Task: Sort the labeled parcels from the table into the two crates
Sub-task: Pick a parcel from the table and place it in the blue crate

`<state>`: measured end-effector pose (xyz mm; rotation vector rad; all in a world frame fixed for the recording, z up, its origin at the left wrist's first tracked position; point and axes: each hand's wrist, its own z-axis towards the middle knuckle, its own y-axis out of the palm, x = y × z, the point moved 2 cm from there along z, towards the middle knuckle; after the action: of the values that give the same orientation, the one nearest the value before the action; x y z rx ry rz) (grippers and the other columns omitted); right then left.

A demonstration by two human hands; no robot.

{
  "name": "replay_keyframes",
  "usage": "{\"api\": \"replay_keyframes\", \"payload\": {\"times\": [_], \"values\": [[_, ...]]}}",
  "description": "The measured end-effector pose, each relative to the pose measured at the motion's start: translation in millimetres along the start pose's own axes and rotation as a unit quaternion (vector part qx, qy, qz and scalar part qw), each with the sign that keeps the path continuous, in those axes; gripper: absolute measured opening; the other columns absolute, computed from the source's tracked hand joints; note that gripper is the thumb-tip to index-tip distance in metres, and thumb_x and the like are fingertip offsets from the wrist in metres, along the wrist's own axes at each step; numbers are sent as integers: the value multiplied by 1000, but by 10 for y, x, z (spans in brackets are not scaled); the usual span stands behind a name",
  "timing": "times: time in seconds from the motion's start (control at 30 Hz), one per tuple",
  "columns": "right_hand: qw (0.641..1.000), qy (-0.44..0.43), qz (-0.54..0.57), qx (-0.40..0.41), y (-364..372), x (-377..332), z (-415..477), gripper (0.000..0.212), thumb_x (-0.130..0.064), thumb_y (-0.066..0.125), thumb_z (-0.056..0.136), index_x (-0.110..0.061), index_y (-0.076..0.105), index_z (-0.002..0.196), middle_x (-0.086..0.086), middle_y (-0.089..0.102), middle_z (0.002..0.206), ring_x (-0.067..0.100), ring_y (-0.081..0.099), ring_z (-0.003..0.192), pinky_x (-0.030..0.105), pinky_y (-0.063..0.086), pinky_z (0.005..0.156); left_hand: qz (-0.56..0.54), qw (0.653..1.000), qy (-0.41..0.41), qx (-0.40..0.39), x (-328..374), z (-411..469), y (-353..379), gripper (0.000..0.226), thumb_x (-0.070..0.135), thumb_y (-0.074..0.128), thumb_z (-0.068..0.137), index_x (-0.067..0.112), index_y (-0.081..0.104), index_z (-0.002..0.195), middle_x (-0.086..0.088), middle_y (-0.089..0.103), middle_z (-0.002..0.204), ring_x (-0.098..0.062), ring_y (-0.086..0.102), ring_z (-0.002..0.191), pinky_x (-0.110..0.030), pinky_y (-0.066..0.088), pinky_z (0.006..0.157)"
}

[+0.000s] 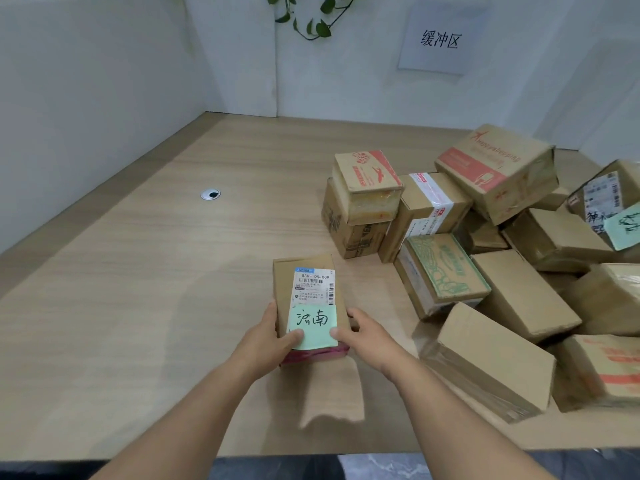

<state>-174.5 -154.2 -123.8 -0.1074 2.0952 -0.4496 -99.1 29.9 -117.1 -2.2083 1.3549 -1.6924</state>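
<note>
A small brown cardboard parcel [308, 271] is held up above the wooden table [138, 289], its top face turned to me. It carries a white shipping label and a green handwritten note [313, 327]. My left hand [273, 336] grips its left side with the thumb on the note. My right hand [360, 332] grips its right side, thumb on the note's edge. No crate is in view.
A heap of several brown cardboard parcels [485, 237] fills the right half of the table, some stacked. A round cable grommet [210, 194] sits at the left. White partition walls close the back and left; a paper sign [438, 39] hangs on the wall.
</note>
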Motion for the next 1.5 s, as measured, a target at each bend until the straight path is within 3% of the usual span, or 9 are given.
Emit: {"api": "replay_keyframes", "payload": {"times": [0.2,0.37,0.6,0.77,0.93,1.13,1.23,1.37,1.5], "values": [[990,26,125,-59,55,150,-22,69,-19,69,80,-37,35,139,-12,71,109,3,70,80,16,51,66,-67,997,35,-7,-46,-99,41,73,28,62,89,42,19,146,29,56,113,4,56,103,-22,47,89],[987,-37,125,-95,69,176,-111,107,-15,71,64,-38,16,153,-5,62,131,8,65,108,22,49,87,-112,990,77,32,17,-372,87,76,11,64,89,48,16,135,33,50,109,23,54,88,-1,42,69],[960,-191,171,-113,-12,-258,-352,84,-5,69,64,-44,37,131,4,69,116,14,69,101,22,53,73,-133,972,133,138,145,-814,-77,84,8,65,88,43,14,145,18,55,120,10,58,101,-11,50,74],[946,-244,155,-145,120,-373,-609,90,-6,71,62,-36,34,139,4,71,105,8,69,94,21,53,73,-114,963,139,200,100,-1247,-168,88,12,67,87,50,11,143,19,55,122,1,59,108,-19,54,79],[933,-264,150,-191,324,-371,-812,92,-8,73,60,-38,33,137,1,70,103,3,68,89,19,53,71,-93,957,111,251,25,-1749,-148,91,19,69,87,45,7,148,30,48,123,15,52,108,-10,50,78],[914,-274,153,-258,704,-410,-970,93,-3,71,60,-34,34,140,2,75,99,14,71,91,22,54,71,-58,946,71,311,-162,-2298,-155,88,23,67,87,62,5,136,38,45,123,19,49,109,-12,46,80],[905,-269,150,-294,887,-446,-1045,96,-6,71,61,-32,33,145,5,75,105,22,70,99,25,55,74,-33,944,43,324,-291,-2552,-197,84,30,65,89,49,7,145,34,39,135,29,40,108,-3,38,84],[892,-269,134,-339,1153,-561,-1158,105,-15,76,54,-31,33,148,4,73,110,21,69,102,24,56,77,-19,924,-24,381,-583,-2889,-272,81,45,59,89,34,9,152,9,33,151,2,34,132,-24,31,109],[881,-271,115,-369,1451,-687,-1248,107,-23,74,49,-30,33,149,6,73,110,22,69,102,22,55,75,-11,905,-75,419,-911,-3178,-376,79,49,56,89,39,8,150,7,33,151,-7,43,128,-37,39,107]]}}
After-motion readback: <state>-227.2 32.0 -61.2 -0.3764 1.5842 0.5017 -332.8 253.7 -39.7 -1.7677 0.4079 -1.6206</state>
